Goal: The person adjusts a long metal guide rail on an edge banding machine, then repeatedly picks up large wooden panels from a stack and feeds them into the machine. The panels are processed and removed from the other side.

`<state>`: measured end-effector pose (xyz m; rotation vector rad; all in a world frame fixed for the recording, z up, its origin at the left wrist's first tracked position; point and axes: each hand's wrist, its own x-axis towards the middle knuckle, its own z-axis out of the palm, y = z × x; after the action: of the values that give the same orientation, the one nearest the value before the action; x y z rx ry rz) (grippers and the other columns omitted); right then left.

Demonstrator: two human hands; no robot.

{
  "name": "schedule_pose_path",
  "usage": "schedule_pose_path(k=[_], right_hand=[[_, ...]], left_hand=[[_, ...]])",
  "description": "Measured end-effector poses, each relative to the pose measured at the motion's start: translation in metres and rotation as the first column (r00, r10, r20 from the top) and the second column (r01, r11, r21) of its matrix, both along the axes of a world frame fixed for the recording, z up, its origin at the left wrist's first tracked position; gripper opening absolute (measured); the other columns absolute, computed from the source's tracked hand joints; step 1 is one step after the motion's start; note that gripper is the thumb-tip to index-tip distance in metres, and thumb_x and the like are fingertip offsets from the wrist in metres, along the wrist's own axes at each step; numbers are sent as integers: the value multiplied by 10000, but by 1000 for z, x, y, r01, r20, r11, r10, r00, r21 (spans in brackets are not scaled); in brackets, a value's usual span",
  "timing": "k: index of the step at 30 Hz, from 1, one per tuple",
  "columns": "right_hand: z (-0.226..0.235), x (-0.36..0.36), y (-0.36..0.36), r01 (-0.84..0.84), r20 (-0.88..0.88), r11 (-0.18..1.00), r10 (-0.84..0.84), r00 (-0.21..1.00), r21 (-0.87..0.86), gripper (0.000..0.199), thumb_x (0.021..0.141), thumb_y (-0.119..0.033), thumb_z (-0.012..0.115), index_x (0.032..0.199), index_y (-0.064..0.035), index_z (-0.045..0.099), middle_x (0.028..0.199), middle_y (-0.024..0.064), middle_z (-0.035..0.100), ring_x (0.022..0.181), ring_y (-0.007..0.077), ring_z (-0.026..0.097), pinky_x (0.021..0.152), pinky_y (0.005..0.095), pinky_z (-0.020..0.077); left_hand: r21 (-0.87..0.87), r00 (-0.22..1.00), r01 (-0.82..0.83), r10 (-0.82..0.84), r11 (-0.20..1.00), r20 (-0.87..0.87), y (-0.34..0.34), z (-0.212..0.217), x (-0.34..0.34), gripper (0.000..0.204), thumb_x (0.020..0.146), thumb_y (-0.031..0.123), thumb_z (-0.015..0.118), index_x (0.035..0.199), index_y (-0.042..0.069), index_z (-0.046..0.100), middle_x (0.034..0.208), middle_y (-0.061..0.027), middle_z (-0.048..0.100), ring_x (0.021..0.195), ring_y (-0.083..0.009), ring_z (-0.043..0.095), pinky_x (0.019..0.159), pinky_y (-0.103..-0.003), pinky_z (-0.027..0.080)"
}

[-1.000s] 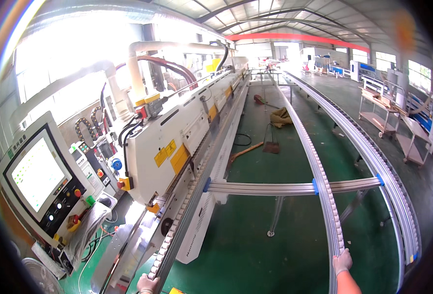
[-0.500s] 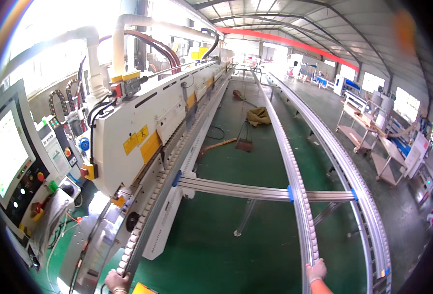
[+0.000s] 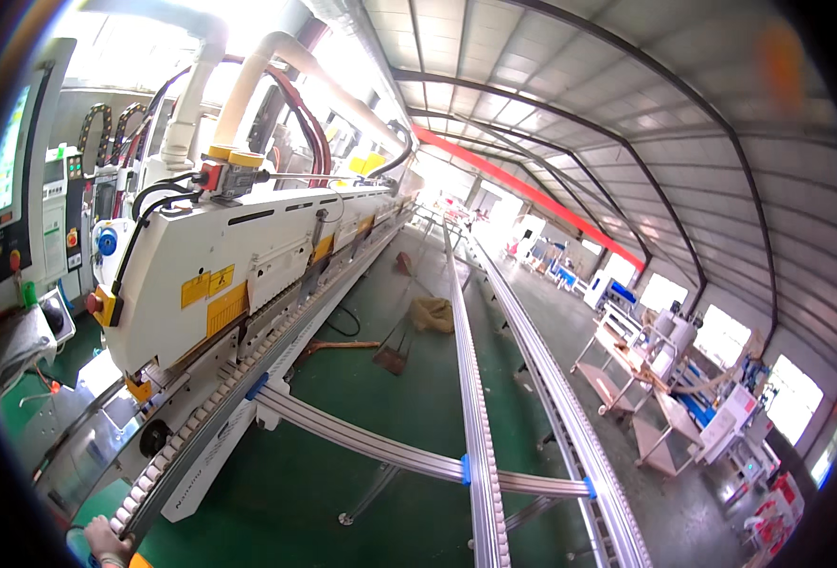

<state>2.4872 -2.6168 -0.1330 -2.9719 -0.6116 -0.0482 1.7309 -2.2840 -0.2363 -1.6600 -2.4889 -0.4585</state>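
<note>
The right hand has gone from sight; the view has swung right. At left, the left hand is at the near end of the left roller rail, fingers bent, how tightly I can't tell. The rail runs far and right from them. Further right lies the middle roller rail; the right hand's fingers I can't judge.

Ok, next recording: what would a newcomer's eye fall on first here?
Most likely the long white machine with yellow stickers, down the left side. Then the bright red beam slanting below the roof, upper right of centre. At the lower left edge, the left hand is at the near end of a roller rail.
</note>
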Motion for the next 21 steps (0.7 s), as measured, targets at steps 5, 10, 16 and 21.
schedule_pose_path(k=[5, 10, 16, 21], right_hand=[[18, -10, 12, 29, -38, 1000, -29, 999, -5, 322, 884, -369, 661, 968, -64, 715, 937, 204, 754, 898, 416, 747, 750, 536, 608], [-12, 9, 2, 26, 41, 999, -25, 999, -38, 311, 885, -359, 653, 968, -65, 712, 943, 204, 755, 898, 417, 747, 758, 536, 606], [-25, 15, 0, 9, 108, 998, -2, 994, -68, 299, 886, -347, 644, 967, -66, 709, 950, 205, 757, 898, 418, 747, 767, 537, 605], [-20, 15, 0, 34, 44, 999, -32, 999, -32, 254, 884, -306, 619, 949, -73, 698, 943, 218, 752, 906, 413, 746, 791, 534, 601]], left_hand=[[-78, 999, -49, 50, 996, 19, -5, 0, -1, 600, 547, 415, 882, 913, 71, 553, 943, -164, 599, 934, -374, 594, 836, -478, 478], [-124, 997, -42, 49, 991, 57, -1, 28, 16, 591, 590, 431, 882, 947, 78, 571, 989, -148, 609, 995, -351, 593, 900, -447, 461], [-144, 999, -53, 54, 988, 5, -8, 53, 28, 551, 615, 476, 867, 903, 88, 601, 931, -135, 635, 929, -345, 631, 832, -453, 496], [-223, 999, -38, 36, 974, -11, -9, 65, 31, 582, 626, 561, 855, 898, 105, 618, 925, -124, 648, 913, -317, 647, 825, -436, 506]])
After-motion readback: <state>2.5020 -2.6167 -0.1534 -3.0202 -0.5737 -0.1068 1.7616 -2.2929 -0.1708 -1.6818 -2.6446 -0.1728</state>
